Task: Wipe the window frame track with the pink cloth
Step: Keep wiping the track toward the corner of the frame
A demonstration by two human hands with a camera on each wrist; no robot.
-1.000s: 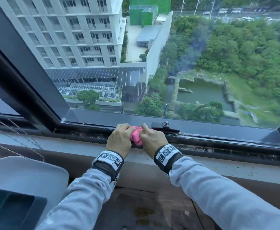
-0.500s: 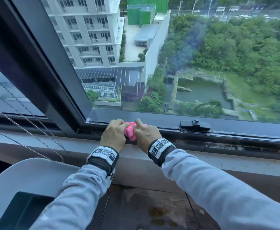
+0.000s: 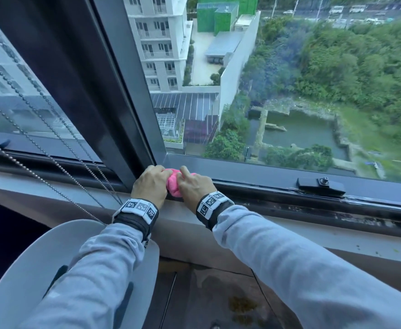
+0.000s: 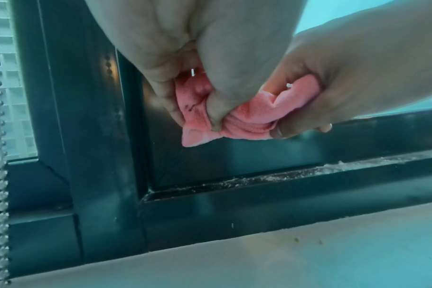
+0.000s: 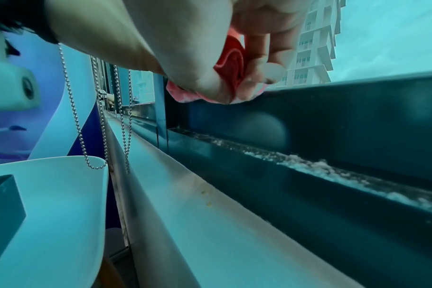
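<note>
A bunched pink cloth (image 3: pixel 174 182) sits between my two hands at the left end of the dark window frame track (image 3: pixel 289 200), right beside the vertical frame post (image 3: pixel 114 103). My left hand (image 3: pixel 150 184) grips the cloth's left part, thumb and fingers curled round it. My right hand (image 3: pixel 194 186) pinches its right part. In the left wrist view the cloth (image 4: pixel 234 118) hangs a little above the track (image 4: pixel 259 178), which holds pale grit. In the right wrist view the cloth (image 5: pixel 232 78) shows folded in my fingers (image 5: pixel 257 58) above the dusty track (image 5: pixel 308 165).
A black latch (image 3: pixel 320 184) sits on the sash to the right. Bead chains (image 3: pixel 52 148) hang at the left, near a white chair back (image 3: pixel 59 252). A pale sill (image 3: pixel 289 231) runs below the track, with small crumbs on it.
Both hands have slid the cloth leftward along the track, away from the latch, and now sit against the vertical frame post. Both still hold the cloth.
</note>
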